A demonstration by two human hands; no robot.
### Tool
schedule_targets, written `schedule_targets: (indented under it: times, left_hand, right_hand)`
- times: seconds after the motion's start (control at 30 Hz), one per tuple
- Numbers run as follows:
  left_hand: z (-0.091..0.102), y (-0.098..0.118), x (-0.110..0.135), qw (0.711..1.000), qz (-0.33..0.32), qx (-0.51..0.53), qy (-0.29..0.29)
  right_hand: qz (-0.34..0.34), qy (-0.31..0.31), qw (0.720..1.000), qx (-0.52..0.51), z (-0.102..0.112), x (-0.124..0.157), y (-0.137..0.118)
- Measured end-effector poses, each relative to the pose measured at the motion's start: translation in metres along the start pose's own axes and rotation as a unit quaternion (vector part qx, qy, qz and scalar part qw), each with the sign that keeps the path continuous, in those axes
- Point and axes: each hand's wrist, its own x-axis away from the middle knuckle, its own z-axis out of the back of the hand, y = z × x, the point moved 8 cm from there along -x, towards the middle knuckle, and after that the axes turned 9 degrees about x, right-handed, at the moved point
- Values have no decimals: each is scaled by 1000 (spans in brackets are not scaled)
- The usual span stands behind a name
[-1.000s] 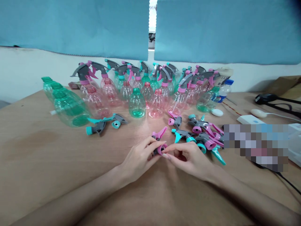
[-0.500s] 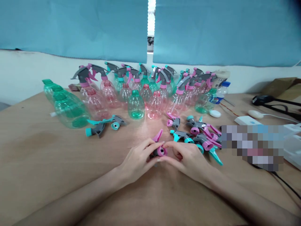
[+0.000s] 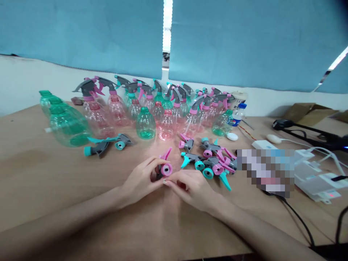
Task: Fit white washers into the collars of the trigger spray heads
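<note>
My left hand (image 3: 141, 177) is closed around a grey and pink spray trigger head (image 3: 166, 169), its pink collar facing me and its pink lever pointing up. Just below the collar, the thumb and fingertips of my right hand (image 3: 193, 186) are pinched together, close to my left thumb; whatever may be between them is too small to make out. Several loose spray heads (image 3: 217, 169) in pink and teal lie to the right of my hands. Two teal and grey spray heads (image 3: 99, 148) rest to the left.
Behind my hands stand green and pink spray bottles, some open like the green bottle (image 3: 145, 125), others fitted with spray heads. At the right are a blue-capped drink bottle (image 3: 239, 115), a white round object (image 3: 232, 136), a white power strip (image 3: 315, 181), cables and a cardboard box (image 3: 310, 112).
The view has swung to the right. My right fingers have come off the pink collar and closed into a pinch below it, while my left hand keeps hold of the spray head.
</note>
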Motion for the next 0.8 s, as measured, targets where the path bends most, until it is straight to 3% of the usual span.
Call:
schedule_targets:
  times: [0.17, 0.3, 0.47, 0.63, 0.8]
  left_hand:
    - [-12, 2, -15, 996, -43, -59, -55]
    - [-5, 5, -34, 991, -67, -112, -30]
    - [-4, 25, -72, 981, -120, -154, -12]
    - [-32, 43, -111, 974, -156, -161, -40]
    - [-61, 38, -113, 970, -142, -172, -98]
  right_hand:
    - [-41, -53, 997, -37, -11, 2, 3]
    - [-78, -77, 993, -45, -16, 4, 9]
    - [-94, -79, 991, -62, -18, 5, 10]
    - [-85, -70, 992, -60, -19, 4, 11]
    - [-90, -85, 991, -52, -23, 6, 16]
